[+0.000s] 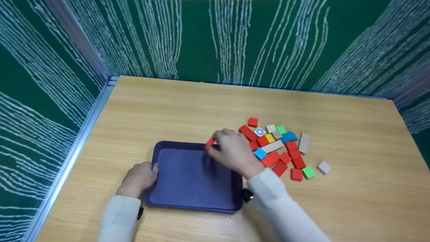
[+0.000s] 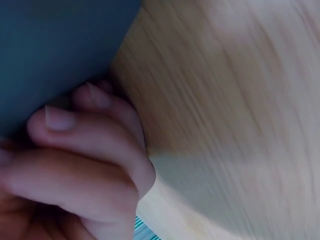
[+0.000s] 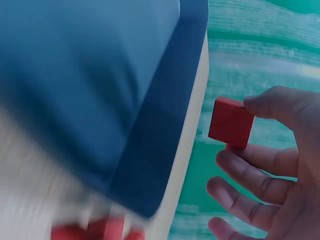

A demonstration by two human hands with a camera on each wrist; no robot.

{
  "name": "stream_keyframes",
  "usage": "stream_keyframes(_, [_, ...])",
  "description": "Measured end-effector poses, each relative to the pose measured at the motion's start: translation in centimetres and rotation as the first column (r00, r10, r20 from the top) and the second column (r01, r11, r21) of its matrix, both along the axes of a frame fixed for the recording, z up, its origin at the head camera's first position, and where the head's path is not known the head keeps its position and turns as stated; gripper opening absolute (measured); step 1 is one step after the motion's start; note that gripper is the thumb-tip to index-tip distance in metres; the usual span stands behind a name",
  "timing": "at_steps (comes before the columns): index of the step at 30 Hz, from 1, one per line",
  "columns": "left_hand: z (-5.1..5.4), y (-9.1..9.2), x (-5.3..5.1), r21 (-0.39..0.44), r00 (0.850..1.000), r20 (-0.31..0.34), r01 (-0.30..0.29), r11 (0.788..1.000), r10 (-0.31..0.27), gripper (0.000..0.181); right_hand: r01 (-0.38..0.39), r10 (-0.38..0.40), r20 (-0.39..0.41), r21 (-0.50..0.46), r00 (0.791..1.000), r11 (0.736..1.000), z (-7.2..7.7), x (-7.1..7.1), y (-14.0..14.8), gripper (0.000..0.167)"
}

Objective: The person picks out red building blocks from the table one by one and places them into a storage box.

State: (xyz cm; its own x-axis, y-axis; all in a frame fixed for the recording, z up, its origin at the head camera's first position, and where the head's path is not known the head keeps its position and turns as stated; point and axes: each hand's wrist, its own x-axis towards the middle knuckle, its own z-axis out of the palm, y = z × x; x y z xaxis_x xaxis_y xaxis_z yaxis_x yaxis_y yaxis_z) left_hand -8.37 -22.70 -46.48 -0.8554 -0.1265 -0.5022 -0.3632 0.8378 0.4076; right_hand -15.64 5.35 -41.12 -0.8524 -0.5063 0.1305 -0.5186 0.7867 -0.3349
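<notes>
"Red is the block (image 1: 210,142); where is it held?"

"By the right hand (image 1: 231,149), at the far rim of the tray (image 1: 191,181), towards the right corner. It is pinched by thumb and finger, with the other fingers spread and nothing else held; its height above the rim cannot be told."

"And the left hand (image 1: 139,178)?"

"Fingers are curled at the tray's left side, so the tray is gripped."

"What could be spoiled?"

"If the pinch were loosened too soon, the block might be caught on the rim or dropped onto the tabletop (image 1: 352,208). If the tray were tugged, the block could be knocked. By a wide swing back, the loose blocks (image 1: 270,159) might be scattered."
</notes>
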Motion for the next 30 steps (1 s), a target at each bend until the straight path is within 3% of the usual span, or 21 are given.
stream_keyframes(12, [-0.4, 1.4, -0.7, -0.026, 1.000, -0.008, 0.004, 1.000, -0.004, 0.040, -0.126, 0.126, 0.017, 0.046, 0.992, 0.991, -2.3, 0.4, -6.7, 0.031])
stream_keyframes(22, [-0.5, 0.7, -0.4, -0.026, 1.000, -0.005, -0.016, 1.000, 0.016, 0.037, -0.229, 0.222, 0.065, 0.135, 0.973, 0.964, -4.3, 0.3, -10.9, 0.023])
stream_keyframes(30, [-0.6, -0.4, -0.3, -0.021, 0.999, -0.016, -0.043, 0.999, 0.042, 0.035, -0.246, 0.240, 0.060, 0.158, 0.969, 0.956, -4.5, -0.1, -12.3, 0.028])
